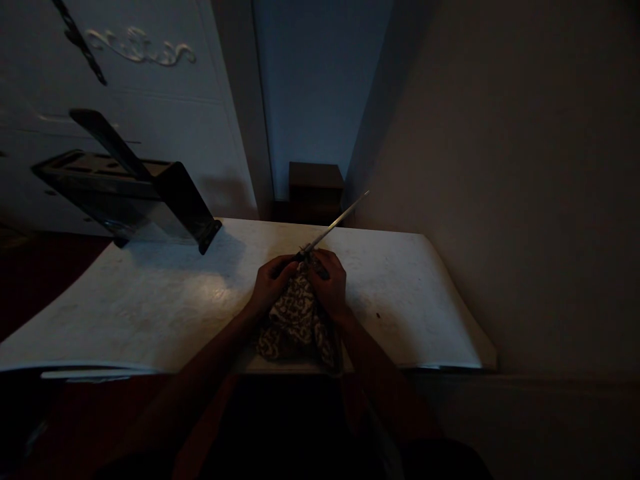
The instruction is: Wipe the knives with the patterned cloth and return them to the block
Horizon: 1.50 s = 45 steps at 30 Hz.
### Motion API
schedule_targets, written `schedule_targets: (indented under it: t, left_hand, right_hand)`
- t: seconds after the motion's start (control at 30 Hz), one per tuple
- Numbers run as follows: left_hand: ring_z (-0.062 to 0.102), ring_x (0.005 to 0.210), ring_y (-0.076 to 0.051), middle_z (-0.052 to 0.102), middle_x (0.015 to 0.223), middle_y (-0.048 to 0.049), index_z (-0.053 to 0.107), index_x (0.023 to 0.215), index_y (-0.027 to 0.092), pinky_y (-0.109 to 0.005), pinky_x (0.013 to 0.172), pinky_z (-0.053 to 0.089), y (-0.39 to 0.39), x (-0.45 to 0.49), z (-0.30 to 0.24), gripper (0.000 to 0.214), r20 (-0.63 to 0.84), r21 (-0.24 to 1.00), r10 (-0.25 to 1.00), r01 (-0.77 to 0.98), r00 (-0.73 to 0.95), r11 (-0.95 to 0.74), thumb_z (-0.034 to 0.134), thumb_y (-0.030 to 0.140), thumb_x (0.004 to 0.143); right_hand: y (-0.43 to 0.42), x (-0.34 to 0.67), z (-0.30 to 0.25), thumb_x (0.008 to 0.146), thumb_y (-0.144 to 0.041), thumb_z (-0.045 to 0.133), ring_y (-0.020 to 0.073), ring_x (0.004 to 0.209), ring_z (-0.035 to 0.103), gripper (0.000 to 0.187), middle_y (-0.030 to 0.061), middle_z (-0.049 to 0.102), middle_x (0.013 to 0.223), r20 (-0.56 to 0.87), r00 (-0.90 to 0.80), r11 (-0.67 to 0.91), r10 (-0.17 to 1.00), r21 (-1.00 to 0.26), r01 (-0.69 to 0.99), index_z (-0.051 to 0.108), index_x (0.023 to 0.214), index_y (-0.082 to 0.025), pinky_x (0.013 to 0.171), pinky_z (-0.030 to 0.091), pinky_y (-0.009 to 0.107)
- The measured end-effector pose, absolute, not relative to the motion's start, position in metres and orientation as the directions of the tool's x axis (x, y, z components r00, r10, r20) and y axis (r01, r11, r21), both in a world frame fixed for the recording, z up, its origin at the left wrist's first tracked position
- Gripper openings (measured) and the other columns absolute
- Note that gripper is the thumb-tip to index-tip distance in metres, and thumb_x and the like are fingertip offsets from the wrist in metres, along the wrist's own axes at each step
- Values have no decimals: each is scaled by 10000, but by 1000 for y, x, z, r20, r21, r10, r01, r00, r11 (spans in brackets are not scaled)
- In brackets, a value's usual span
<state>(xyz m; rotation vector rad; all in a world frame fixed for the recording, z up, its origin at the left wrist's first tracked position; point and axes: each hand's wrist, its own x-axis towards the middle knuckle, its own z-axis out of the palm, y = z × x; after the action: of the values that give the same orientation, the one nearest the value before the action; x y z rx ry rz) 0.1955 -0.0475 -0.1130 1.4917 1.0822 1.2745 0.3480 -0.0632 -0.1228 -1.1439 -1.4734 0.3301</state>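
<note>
In the head view a slim metal knife (pixel 337 222) points up and to the right, away from me. Its dark handle end lies between my hands, partly hidden by fingers and cloth. My left hand (pixel 273 280) is closed around the handle end and the cloth's edge. Closed as well, my right hand (pixel 330 277) grips the brown and cream patterned cloth (pixel 295 310) close to the base of the blade. The cloth hangs in folds between my wrists, down onto the white tabletop (pixel 395 287). Dim light hides the exact finger contacts.
A dark-framed knife block (pixel 150 193) with a black handle sticking up stands on the table's left. Behind it is a white cabinet (pixel 165 100). A plain wall (pixel 510 167) borders the right side. A small brown box-like piece (pixel 315 175) stands beyond the table.
</note>
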Motion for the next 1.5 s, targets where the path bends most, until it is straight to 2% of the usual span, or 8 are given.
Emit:
schedule_targets:
  t: [0.17, 0.37, 0.6, 0.77, 0.9, 1.07, 1.3, 1.5]
  left_hand:
    - [657, 964, -223, 707, 1041, -88, 683, 1040, 149, -349, 907, 513, -45, 195, -120, 402, 306, 942, 946, 112, 106, -317, 691, 449, 774]
    - [644, 978, -210, 681, 1052, -79, 639, 1074, 167, -339, 896, 509, -45, 195, -127, 376, 384, 904, 916, 155, 111, -398, 688, 408, 789]
    - [602, 791, -167, 627, 842, -29, 657, 1000, 183, -292, 736, 490, -43, 190, -131, 242, 523, 787, 848, 333, 88, -520, 675, 301, 789]
    - [579, 762, -155, 610, 813, -17, 668, 985, 196, -273, 701, 476, -45, 191, -128, 214, 538, 779, 842, 356, 43, -516, 666, 309, 803]
    - [600, 834, -166, 641, 890, -33, 672, 1039, 199, -292, 765, 490, -47, 193, -124, 268, 510, 803, 859, 336, 38, -492, 667, 342, 812]
    - [639, 852, -186, 684, 950, -58, 674, 1030, 170, -318, 782, 516, -47, 196, -121, 330, 383, 905, 924, 201, -8, -374, 692, 357, 759]
    - [665, 867, -208, 713, 943, -79, 673, 959, 135, -346, 816, 532, -49, 203, -117, 393, 186, 982, 983, 20, 4, -186, 752, 394, 675]
    - [652, 856, -198, 709, 919, -73, 663, 916, 136, -338, 821, 514, -45, 202, -118, 340, 73, 997, 997, 12, 9, -73, 729, 366, 675]
  right_hand:
    - [-62, 349, -128, 793, -231, 613, 192, 1008, 612, 316, 73, 623, 1089, 582, 171, 439, 795, -747, 499, 690, 1098, -200, 928, 512, 336]
    - [-65, 347, -128, 785, -230, 633, 186, 992, 613, 316, 64, 617, 1073, 616, 169, 470, 769, -725, 503, 690, 1095, -215, 909, 521, 328]
    - [-68, 345, -126, 773, -213, 638, 185, 973, 612, 322, 65, 613, 1066, 641, 167, 499, 749, -712, 494, 687, 1091, -218, 891, 526, 326]
    - [-72, 343, -118, 771, -219, 644, 186, 995, 605, 312, 67, 606, 1072, 628, 164, 517, 760, -739, 431, 690, 1080, -221, 909, 509, 331]
    - [-73, 340, -111, 795, -236, 615, 182, 994, 594, 237, 56, 616, 1039, 572, 244, 490, 783, -809, 326, 676, 1022, -208, 923, 491, 338]
    - [-69, 342, -114, 824, -343, 605, 184, 954, 598, 269, 62, 646, 1009, 371, 451, 320, 812, -929, 189, 621, 1023, -163, 910, 490, 360]
    - [-69, 341, -118, 827, -407, 623, 187, 980, 610, 405, 77, 638, 1083, 402, 437, 292, 805, -909, 299, 542, 1148, -173, 885, 503, 343]
    - [-68, 342, -114, 876, -395, 566, 173, 917, 623, 280, 45, 668, 994, 467, 290, 346, 835, -856, 384, 606, 1056, -185, 860, 511, 319]
